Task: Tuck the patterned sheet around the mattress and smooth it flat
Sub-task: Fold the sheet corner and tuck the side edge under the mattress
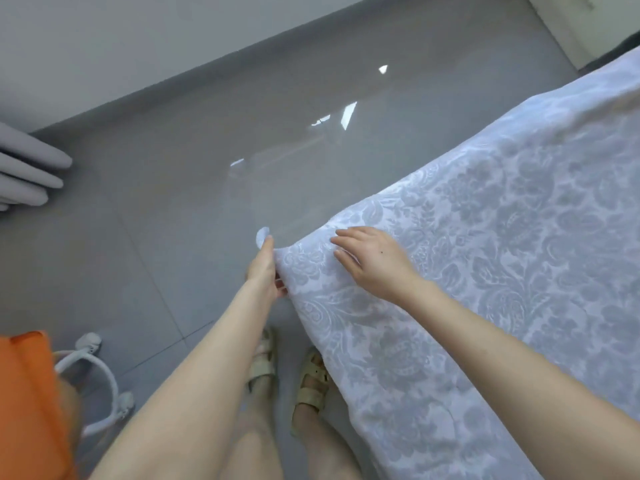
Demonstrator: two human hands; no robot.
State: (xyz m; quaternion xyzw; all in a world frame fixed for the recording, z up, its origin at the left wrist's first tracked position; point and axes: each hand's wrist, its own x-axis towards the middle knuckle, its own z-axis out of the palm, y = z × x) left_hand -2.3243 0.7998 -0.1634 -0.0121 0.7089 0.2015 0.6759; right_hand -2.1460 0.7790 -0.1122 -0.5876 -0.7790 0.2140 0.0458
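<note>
Right now the left hand (266,268) grips the corner of the sheet (485,271), thumb lying along the fold and fingers curled into the cloth from below. Just to its right, the right hand (374,261) lies flat on top of the same corner, fingers straight and spread, pressing the fabric down. The two hands are close but not touching, with the corner fold between them.

From the right hand outward, the patterned sheet runs up and to the right across the bed and looks mostly flat, with only soft ripples. The mattress is hidden under it. Below the hands the sheet hangs loose down the side of the bed toward the sandals (311,379), so that edge looks not yet tucked.

By my reading the spreading is largely done, and this corner is being folded. Tucking along the near side and a final smoothing seem still to come; the far corners are out of view.

Left of the left hand lies the grey tiled floor (156,237), with curtain folds (27,168) farther off.
</note>
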